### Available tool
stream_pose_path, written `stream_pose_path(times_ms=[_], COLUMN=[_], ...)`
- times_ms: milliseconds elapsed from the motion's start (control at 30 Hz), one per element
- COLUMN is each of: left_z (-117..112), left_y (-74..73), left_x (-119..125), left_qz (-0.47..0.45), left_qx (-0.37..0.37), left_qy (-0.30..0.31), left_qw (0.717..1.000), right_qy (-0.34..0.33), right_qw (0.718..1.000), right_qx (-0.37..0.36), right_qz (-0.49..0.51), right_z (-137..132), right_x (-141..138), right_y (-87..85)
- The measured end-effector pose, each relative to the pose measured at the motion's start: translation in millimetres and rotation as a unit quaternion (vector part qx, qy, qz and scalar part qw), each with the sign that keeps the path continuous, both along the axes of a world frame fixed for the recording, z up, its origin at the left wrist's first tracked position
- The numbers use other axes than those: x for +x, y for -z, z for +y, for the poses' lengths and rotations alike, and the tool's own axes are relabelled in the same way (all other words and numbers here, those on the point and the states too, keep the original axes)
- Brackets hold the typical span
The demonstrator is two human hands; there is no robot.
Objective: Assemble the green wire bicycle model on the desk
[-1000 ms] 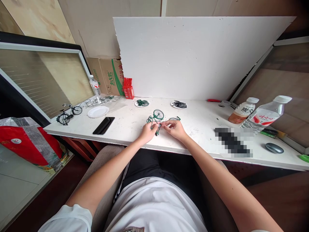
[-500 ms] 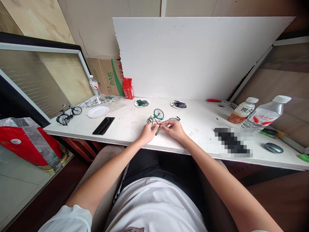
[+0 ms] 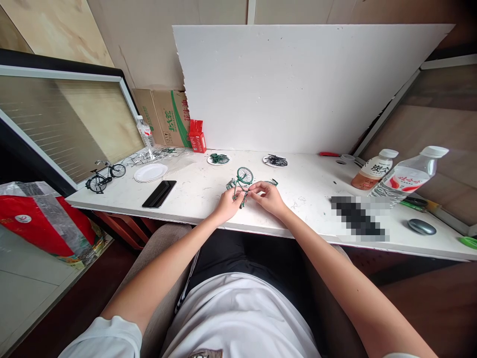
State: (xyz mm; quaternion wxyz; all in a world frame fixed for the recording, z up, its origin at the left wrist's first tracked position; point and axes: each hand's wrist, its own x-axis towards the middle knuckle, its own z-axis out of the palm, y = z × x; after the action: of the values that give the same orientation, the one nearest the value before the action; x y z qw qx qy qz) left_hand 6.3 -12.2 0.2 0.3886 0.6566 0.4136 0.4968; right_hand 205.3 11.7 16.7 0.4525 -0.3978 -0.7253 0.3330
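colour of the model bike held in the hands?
Green: the model bike shows best in the head view, partly hidden by fingers.

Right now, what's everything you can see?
model bike: 1, green, front centre
loose part: 1, green, centre right
black bike: 1, black, left
plates: 3, white, left, back
piles: 2, green and black, back plates
wiry parts: several, dark, back left
phone: 1, black, left
bottles: 3, clear and brown, both sides
boxes: 2, brown and red, back left
slim thing: 1, red, back right
oval thing: 1, grey, right
small thing: 1, green, right edge
blurred thing: 1, dark, right
bag: 1, red, far left
board: 1, white, back
table: 1, white, centre
left hand, right hand: 2, bare, on model bike
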Motion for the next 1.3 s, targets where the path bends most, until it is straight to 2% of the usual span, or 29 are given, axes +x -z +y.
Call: stream_pose_path(times_ms=[367,767,1067,1300], left_z=[0.8,-3.9,-2.0,-0.2], left_y=[0.6,-5.7,-2.6,-0.3], left_x=[0.5,0.6,0.7,-0.8], left_qz=[-0.005,0.009,-0.009,0.012], left_qx=[0.000,0.009,-0.001,0.023], left_qy=[0.002,-0.002,0.012,0.004], left_qw=[1.000,1.000,1.000,1.000], right_qy=[0.005,0.019,0.010,0.008], right_qw=[1.000,1.000,0.999,0.998], right_qx=[0.002,0.022,0.030,0.044], right_qz=[0.003,-0.009,-0.027,-0.038], right_z=[-0.6,-1.7,0.3,0.8], right_x=[-0.6,-0.5,1.4,2.5], right_y=[0.6,0.0,0.5,1.6])
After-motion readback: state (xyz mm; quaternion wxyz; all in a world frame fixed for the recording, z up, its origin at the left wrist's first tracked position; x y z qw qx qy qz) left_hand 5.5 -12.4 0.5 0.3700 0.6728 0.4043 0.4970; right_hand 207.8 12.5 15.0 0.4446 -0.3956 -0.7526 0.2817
